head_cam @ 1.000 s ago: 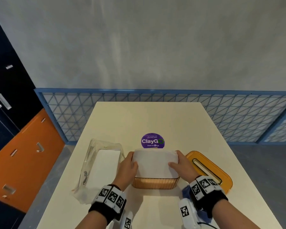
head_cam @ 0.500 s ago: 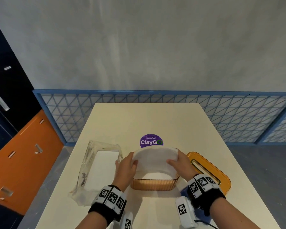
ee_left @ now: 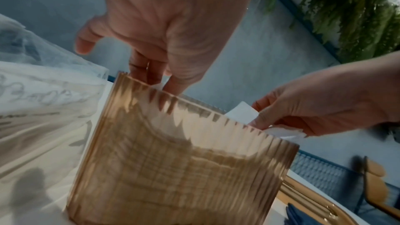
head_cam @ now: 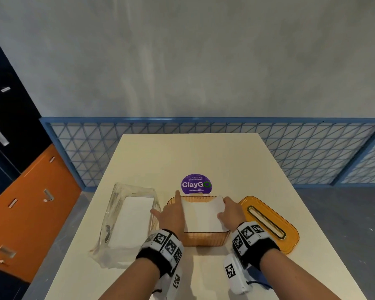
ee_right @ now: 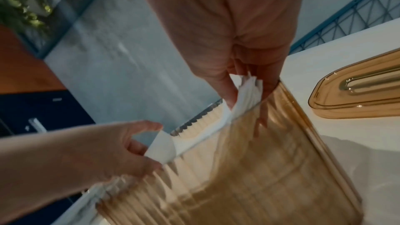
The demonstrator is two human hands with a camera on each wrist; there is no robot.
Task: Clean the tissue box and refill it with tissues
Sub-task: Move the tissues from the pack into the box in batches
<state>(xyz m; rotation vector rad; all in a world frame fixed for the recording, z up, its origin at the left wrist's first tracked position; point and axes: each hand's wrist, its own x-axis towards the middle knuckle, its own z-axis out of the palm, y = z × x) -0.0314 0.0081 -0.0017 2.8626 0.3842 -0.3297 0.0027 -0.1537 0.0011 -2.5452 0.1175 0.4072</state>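
Tissue box (head_cam: 198,239), amber and ribbed, sits open-topped on the table (head_cam: 204,152) at six o'clock from the purple ClayGo sticker (head_cam: 196,184), square to the person so both hands can work its two short ends at once. A white stack of tissues (head_cam: 201,217) lies mostly inside it, and its three o'clock end rides above the rim.

That raised end is where the right hand (head_cam: 231,213) works. In the right wrist view its thumb and fingers (ee_right: 227,95) pinch the layered edges together, one fingertip reaching down inside the wall, probably to keep the sheets from fanning while they are eased below the rim. The left hand (head_cam: 171,215) covers the nine o'clock end: the head view shows the forefinger straight along the far corner and the thumb spread outward, while the right wrist view shows fingers curled round a folded corner of tissue. It seems to steady and tuck that side so the stack goes down level.

The lid (head_cam: 268,224), with its long slot, lies flat on the table at three o'clock from the box, near but clear of the opening, handy for closing. At nine o'clock the clear plastic wrapper (head_cam: 130,221) lies slack with white tissue still showing inside it.

Refilling looks nearly finished; seating the raised end and fitting the lid remain.
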